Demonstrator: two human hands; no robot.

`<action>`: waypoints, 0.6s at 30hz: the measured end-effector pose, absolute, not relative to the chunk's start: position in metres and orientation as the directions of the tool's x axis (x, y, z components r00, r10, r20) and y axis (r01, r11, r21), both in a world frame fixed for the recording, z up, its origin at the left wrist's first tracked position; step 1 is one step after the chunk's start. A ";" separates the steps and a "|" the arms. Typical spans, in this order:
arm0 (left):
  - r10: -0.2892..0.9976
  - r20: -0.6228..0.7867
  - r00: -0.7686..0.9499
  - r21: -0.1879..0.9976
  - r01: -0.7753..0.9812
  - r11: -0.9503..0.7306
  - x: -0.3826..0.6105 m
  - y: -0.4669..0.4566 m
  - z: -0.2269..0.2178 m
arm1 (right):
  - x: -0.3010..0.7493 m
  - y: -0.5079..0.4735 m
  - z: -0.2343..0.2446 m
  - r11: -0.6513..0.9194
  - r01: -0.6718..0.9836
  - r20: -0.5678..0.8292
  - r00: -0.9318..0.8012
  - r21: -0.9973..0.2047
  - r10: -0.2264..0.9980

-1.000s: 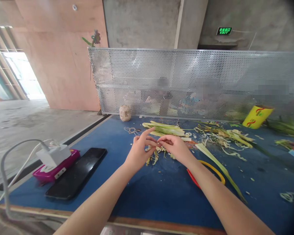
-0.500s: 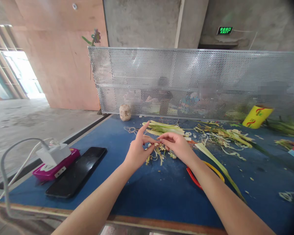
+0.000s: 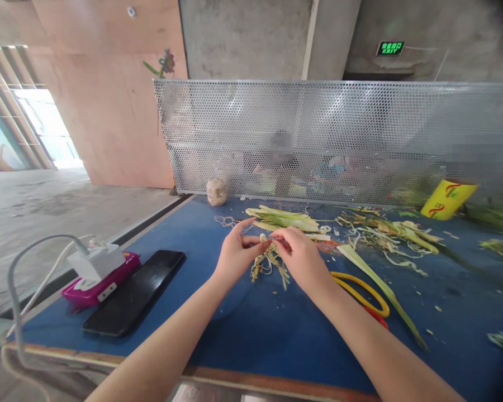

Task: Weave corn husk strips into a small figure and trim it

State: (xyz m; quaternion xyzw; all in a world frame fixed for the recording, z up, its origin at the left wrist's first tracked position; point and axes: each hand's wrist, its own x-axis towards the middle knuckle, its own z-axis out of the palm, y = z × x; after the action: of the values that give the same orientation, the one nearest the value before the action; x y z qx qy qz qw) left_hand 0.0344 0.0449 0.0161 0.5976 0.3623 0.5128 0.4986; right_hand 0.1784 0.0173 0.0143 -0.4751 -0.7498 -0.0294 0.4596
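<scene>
My left hand [image 3: 236, 252] and my right hand [image 3: 300, 255] meet above the middle of the blue table, fingertips almost touching. Thumb and forefinger of each hand are pinched on a small pale plant strip [image 3: 263, 238], mostly hidden by the fingers. Just below them is a bunch of curled yellowish plant shreds [image 3: 270, 262]; whether it hangs from the fingers or lies on the table I cannot tell. Behind the hands lie flat pale-green leaf strips [image 3: 287, 218]. Scissors with yellow and red handles [image 3: 366, 293] rest beside my right forearm, partly covered by it.
A long leaf strip [image 3: 385, 290] and a heap of plant scraps [image 3: 402, 231] lie to the right, with a yellow roll [image 3: 448, 199] behind. On the left are a black phone [image 3: 136, 293] and a purple power strip [image 3: 100, 282]. A perforated metal screen [image 3: 235, 128] borders the far edge.
The hands stay close together; a pale piece now shows between the fingertips. My left forefinger has bent down from pointing up. My right forearm now covers more of the red handle.
</scene>
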 end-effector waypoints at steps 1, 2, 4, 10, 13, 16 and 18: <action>0.950 0.229 0.212 0.972 -0.104 -0.211 0.035 0.045 0.017 | 0.178 0.017 0.014 0.547 0.742 0.722 -0.123 -0.388 0.680; 0.955 0.208 0.211 0.975 -0.122 -0.185 0.035 0.044 0.017 | 0.177 0.016 0.014 0.549 0.742 0.729 -0.120 -0.386 0.674; 0.965 0.169 0.201 0.980 -0.139 -0.143 0.036 0.043 0.019 | 0.176 0.016 0.014 0.553 0.743 0.744 -0.112 -0.378 0.659; 0.978 0.102 0.183 0.985 -0.158 -0.074 0.036 0.040 0.023 | 0.176 0.015 0.012 0.539 0.764 0.754 -0.108 -0.354 0.648; 0.975 0.123 0.186 0.985 -0.144 -0.097 0.035 0.040 0.023 | 0.176 0.014 0.013 0.547 0.763 0.755 -0.120 -0.346 0.644; 0.972 0.161 0.174 0.982 -0.124 -0.140 0.035 0.042 0.020 | 0.175 0.015 0.012 0.545 0.756 0.749 -0.112 -0.363 0.653; 0.970 0.193 0.149 0.978 -0.110 -0.177 0.035 0.042 0.019 | 0.175 0.016 0.011 0.540 0.736 0.735 -0.086 -0.408 0.673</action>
State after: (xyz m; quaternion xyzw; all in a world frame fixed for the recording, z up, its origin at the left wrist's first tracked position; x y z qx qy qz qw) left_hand 0.0348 0.0421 0.0191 0.5582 0.3851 0.5264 0.5128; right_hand 0.1750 0.0163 0.0114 -0.4784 -0.7362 -0.0332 0.4776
